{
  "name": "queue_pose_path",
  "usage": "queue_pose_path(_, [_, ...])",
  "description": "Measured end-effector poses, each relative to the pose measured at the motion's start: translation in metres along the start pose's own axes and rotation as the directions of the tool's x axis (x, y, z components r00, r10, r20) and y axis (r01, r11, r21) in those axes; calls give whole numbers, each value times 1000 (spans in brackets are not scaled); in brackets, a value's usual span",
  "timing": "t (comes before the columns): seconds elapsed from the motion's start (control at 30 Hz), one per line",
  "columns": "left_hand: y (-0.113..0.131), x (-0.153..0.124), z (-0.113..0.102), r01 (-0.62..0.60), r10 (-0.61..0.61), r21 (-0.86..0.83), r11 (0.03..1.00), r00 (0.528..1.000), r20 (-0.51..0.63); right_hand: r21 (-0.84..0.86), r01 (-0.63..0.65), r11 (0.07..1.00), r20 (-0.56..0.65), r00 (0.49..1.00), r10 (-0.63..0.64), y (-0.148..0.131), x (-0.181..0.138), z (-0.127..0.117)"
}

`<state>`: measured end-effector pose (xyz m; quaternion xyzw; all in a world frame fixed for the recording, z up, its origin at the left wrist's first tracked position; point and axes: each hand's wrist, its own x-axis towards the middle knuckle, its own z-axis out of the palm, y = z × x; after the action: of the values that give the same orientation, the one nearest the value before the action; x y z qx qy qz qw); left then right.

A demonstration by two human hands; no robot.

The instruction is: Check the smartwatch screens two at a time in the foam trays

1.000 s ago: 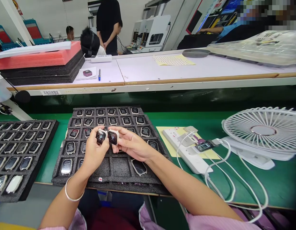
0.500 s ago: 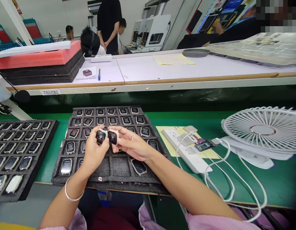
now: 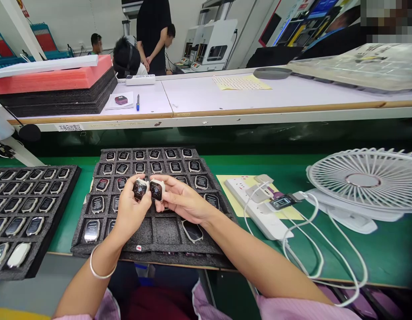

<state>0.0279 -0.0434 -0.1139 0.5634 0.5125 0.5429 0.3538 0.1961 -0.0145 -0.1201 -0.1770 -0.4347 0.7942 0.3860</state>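
My left hand [image 3: 130, 210] pinches a white-cased smartwatch body [image 3: 140, 188] with a dark screen. My right hand [image 3: 183, 201] grips a second watch body [image 3: 157, 190] of the same kind. Both are held side by side, screens up, above a black foam tray [image 3: 162, 233] whose pockets hold several more watch bodies. A loose watch body [image 3: 192, 231] lies in the tray's front right pocket, just under my right wrist. A silver bangle [image 3: 98, 269] circles my left wrist.
A second black foam tray [image 3: 46, 231] of watch bodies lies at the left. To the right are a white power strip [image 3: 259, 213], a watch on a charger [image 3: 282, 202], white cables [image 3: 329, 262] and a white fan [image 3: 364, 182]. Other people are behind the raised shelf [image 3: 226, 95].
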Motion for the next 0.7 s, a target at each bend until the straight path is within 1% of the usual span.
queue_pose_path(0.23, [-3,0,-1,-9,9,16,1000,1000,-1,-2,4,1000,14,1000,-4,0,0,0])
queue_pose_path(0.43, [-6,-1,-1,3,-3,-27,1000,1000,13,-9,10,1000,26,1000,-10,0,0,-1])
queue_pose_path(0.6, [-8,-1,-2,3,-3,-16,1000,1000,16,-14,8,1000,29,1000,-8,1,0,-2])
queue_pose_path(0.7, [-9,1,-1,9,-9,-61,998,1000,-2,-11,9,1000,5,1000,-9,0,0,-1])
